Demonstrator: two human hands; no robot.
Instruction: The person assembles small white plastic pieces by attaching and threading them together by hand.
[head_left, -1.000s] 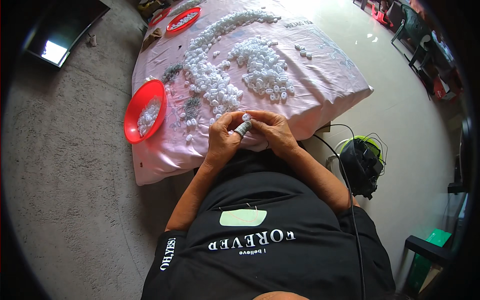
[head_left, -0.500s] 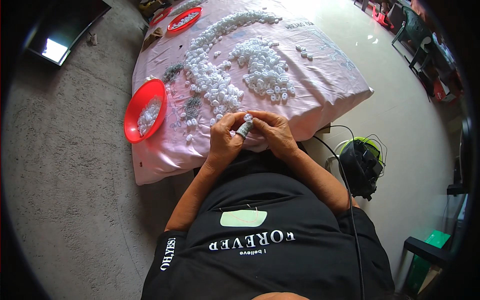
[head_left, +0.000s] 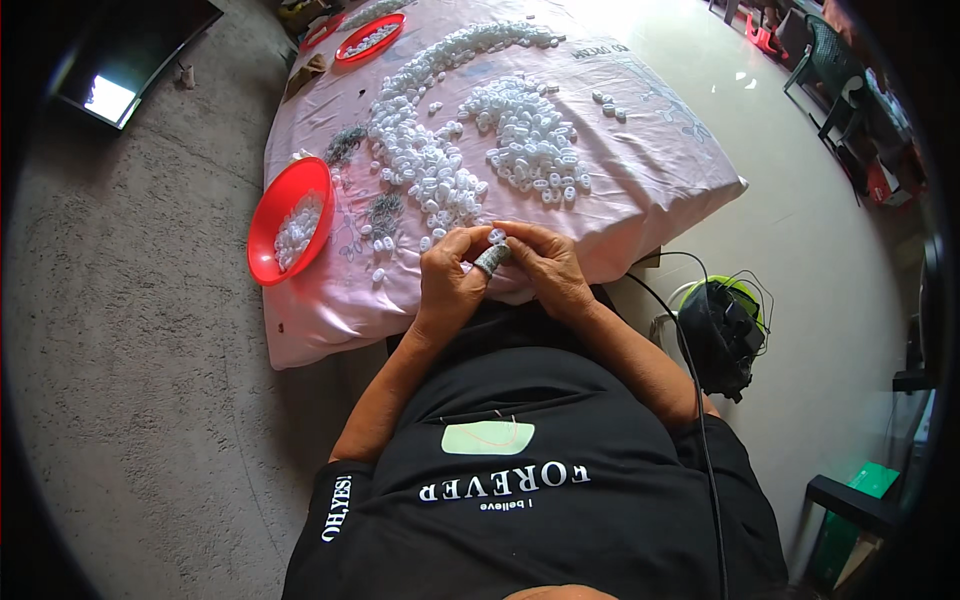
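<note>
Close together at the near edge of the cloth-covered table, both my hands pinch one small white oval plastic piece (head_left: pixel 497 237). My left hand (head_left: pixel 452 275) is closed on it from the left, its thumb wrapped in a grey covering (head_left: pixel 491 259). From the other side, my right hand (head_left: pixel 550 268) grips the same piece between thumb and fingers. Just beyond the fingers lies a long heap of similar white pieces (head_left: pixel 420 160), with a second heap (head_left: pixel 530 140) to its right. Small grey metal-looking bits (head_left: pixel 385 212) form a pile left of the long heap.
A red bowl (head_left: pixel 262 225) holding white pieces sits at the table's left edge; another red bowl (head_left: pixel 350 52) is farther back. Pink cloth (head_left: pixel 660 190) covers the table. A black cable (head_left: pixel 708 450) runs past my right arm. A black bag (head_left: pixel 725 335) hangs at the right.
Both hands stay at the table's near edge, still gripping the white piece. The piece and the wrapped thumb have shifted only slightly.
</note>
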